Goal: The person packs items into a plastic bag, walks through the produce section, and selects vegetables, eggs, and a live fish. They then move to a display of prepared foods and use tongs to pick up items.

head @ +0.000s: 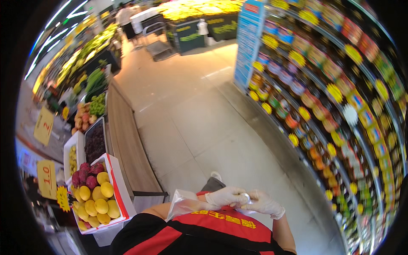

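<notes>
My left hand and my right hand meet in front of my waist, both in thin white gloves. Between their fingers is a small shiny item, possibly clear plastic or tape; its exact kind is too blurred to tell. A clear plastic bag hangs at my left forearm. Behind the hands is my red apron with yellow writing, worn over a black and red top. One shoe shows on the tiled floor beyond my hands.
At left, a white foam box holds yellow fruit and dragon fruit beside a wooden display stand. Shelves of jars line the right. Ahead are a platform trolley and a person.
</notes>
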`<state>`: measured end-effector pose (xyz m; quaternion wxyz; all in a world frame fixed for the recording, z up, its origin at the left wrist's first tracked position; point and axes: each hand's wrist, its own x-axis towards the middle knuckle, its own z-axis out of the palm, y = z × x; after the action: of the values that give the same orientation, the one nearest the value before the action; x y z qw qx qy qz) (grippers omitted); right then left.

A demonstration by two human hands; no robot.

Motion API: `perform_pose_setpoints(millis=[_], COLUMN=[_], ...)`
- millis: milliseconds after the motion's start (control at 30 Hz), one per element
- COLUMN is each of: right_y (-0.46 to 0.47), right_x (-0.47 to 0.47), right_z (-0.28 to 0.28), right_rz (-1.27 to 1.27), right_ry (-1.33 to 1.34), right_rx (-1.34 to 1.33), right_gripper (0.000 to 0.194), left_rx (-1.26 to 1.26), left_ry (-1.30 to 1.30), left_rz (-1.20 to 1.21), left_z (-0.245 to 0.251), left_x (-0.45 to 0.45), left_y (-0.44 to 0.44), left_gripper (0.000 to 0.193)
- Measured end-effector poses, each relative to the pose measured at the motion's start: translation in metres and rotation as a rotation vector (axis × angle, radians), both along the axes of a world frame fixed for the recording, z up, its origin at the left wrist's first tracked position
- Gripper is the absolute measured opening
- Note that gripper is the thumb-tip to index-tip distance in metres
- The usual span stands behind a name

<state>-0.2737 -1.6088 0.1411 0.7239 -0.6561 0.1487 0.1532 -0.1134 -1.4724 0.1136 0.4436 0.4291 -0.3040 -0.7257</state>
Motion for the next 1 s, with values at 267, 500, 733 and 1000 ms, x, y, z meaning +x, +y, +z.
perform_pose_setpoints(millis=[267, 500, 733, 1000], right_y=[-0.133, -0.225, -0.333, -0.376], right_x=[0.206, 0.376, 0.626, 0.922], right_z=[0.007, -0.026, -0.031, -0.007], right_rz=[0.084, 0.037, 0.306, 0.642], right_ry=[-0.062, -0.187, -0.29, -0.484], right_rx=[-0.206, -0.282, -0.312, -0.3], right_gripper=[0.026, 0.029, 0.033, 0.021], left_rx=[-0.101, -0.061, -0.006, -0.052], left_ry=[0.057, 0.008, 0.149, 0.09], left_rz=[0.082, 0.224, 0.532, 1.006], left_z=[0.008, 0.008, -0.003, 0.017], left_x=[0.206, 0.375, 0.574, 0.784], left_y=[-0.12, -0.196, -0.276, -0.301], left_gripper=[0.024, 0.025, 0.02, 0.023])
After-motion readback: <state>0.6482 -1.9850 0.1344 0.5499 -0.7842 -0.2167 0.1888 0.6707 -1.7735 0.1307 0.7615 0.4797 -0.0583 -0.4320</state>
